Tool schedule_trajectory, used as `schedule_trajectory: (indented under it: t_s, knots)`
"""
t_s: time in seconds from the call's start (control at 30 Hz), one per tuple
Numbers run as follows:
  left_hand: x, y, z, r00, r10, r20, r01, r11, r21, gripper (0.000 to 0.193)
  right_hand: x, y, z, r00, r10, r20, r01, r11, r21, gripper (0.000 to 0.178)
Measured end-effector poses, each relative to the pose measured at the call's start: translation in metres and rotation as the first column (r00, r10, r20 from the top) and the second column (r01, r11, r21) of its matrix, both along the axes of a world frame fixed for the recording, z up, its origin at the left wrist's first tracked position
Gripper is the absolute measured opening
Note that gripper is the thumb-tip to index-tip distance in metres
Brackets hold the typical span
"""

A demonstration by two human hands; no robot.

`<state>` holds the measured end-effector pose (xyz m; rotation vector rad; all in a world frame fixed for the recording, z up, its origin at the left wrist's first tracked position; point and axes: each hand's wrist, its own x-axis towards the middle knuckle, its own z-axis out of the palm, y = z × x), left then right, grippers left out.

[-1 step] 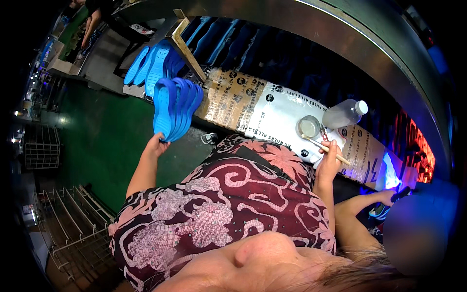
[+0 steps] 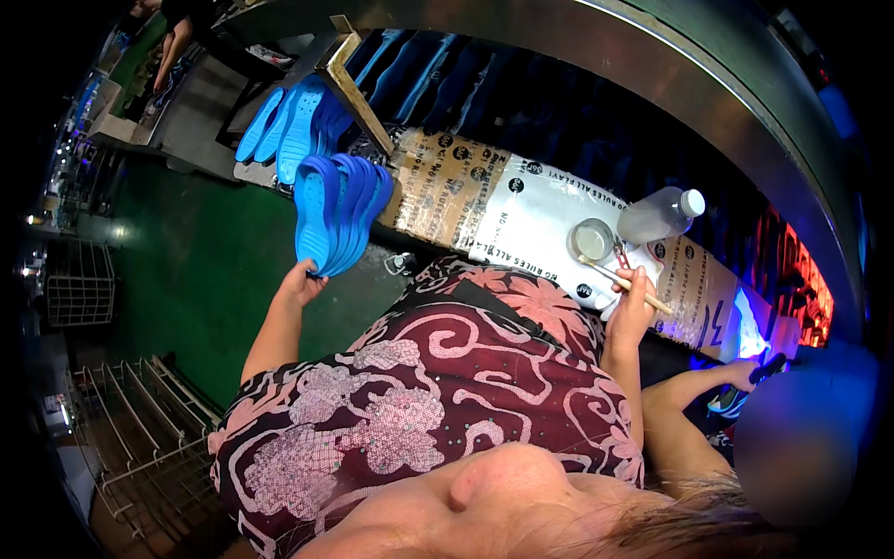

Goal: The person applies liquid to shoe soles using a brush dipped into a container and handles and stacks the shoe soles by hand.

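Several blue shoe soles (image 2: 318,212), fanned out in a bundle, stand upright in my left hand (image 2: 302,283). My fingers pinch them at their lower ends. My right hand (image 2: 631,306) is closed around a thin brush (image 2: 657,305) with a pale wooden handle. The brush slants to the left, and its tip reaches the near rim of a clear cup (image 2: 593,240) holding a whitish liquid. Just right of the cup is a translucent bottle (image 2: 655,217) with a white cap.
More blue soles (image 2: 302,121) stand on the bench at far left. White plastic sheet (image 2: 526,219) and taped cardboard (image 2: 442,186) cover the work surface under a metal hood (image 2: 643,56). Wire racks (image 2: 140,438) stand at lower left. At right, another person's hand (image 2: 740,375) holds a dark shoe.
The bundle of blue soles has come slightly nearer to me and fans a little differently. My right hand and the brush stay almost in place.
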<state>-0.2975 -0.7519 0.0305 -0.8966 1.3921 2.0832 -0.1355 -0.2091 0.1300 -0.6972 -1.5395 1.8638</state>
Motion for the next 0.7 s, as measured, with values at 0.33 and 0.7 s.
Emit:
schedule_trajectory:
  t_s: [0.33,0.7]
  knots:
    - [0.001,0.141,0.034,0.958,-0.255,-0.132,0.268,0.959,0.091,0.048,0.007,-0.004,-0.003,0.999,-0.040,-0.016,0.041,0.999,0.016,0.032]
    - [-0.041,0.206,0.032,0.655,-0.649,-0.387,0.234,0.661,-0.713,0.060,0.027,0.000,-0.005,0.994,-0.114,-0.007,0.113,0.993,-0.011,0.034]
